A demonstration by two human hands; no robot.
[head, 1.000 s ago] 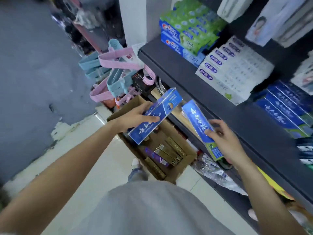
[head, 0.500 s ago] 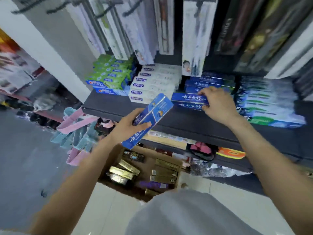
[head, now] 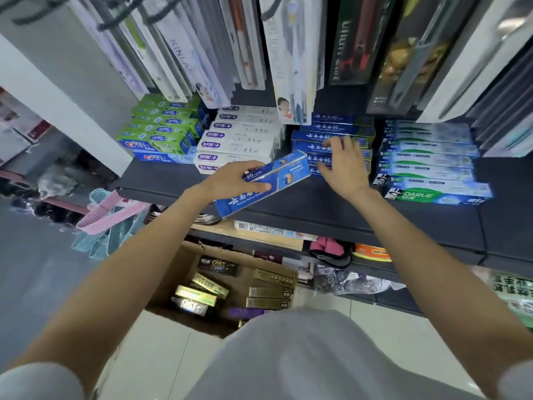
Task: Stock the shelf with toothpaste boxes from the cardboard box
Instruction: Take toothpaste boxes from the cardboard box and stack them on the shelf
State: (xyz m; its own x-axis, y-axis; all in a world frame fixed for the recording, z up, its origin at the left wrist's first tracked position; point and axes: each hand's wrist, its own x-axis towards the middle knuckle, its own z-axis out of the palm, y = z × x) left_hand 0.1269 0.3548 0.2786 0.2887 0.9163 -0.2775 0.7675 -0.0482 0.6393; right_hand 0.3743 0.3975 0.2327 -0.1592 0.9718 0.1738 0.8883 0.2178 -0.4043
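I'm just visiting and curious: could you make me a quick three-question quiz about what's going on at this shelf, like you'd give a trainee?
1. True or false: the left hand holds a blue toothpaste box.
2. What does the right hand touch? A) the green boxes B) the stack of dark blue boxes C) the cardboard box
3. Fill in: the cardboard box on the floor mostly shows ____-coloured boxes.

Key: 1 true; 2 B; 3 gold.
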